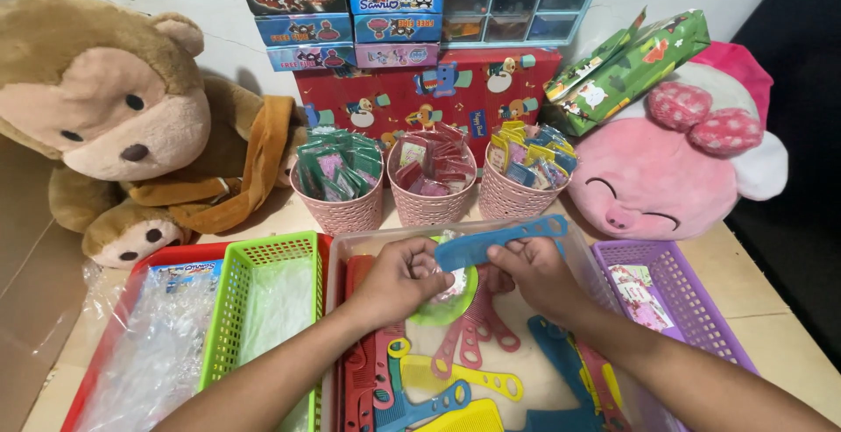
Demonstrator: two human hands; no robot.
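My left hand (399, 279) and my right hand (536, 276) meet over a clear plastic bin (578, 248) full of coloured combs. Together they hold a blue comb (504, 241) that slants up to the right, with a bit of clear wrapping at its lower end. My left hand grips the wrapped lower end; my right hand pinches the comb from below near its middle. Under the hands lies a round green piece (447, 305). Pink combs (477, 331), yellow combs (464, 379) and blue combs (556, 353) lie loose in the bin.
A green basket (250, 261) with clear bags stands left of the bin, beside a red tray (136, 283) of plastic bags. A purple basket (679, 287) is at the right. Three pink cups (429, 204) of packets, a brown plush monkey (114, 116) and a pink plush (666, 169) stand behind.
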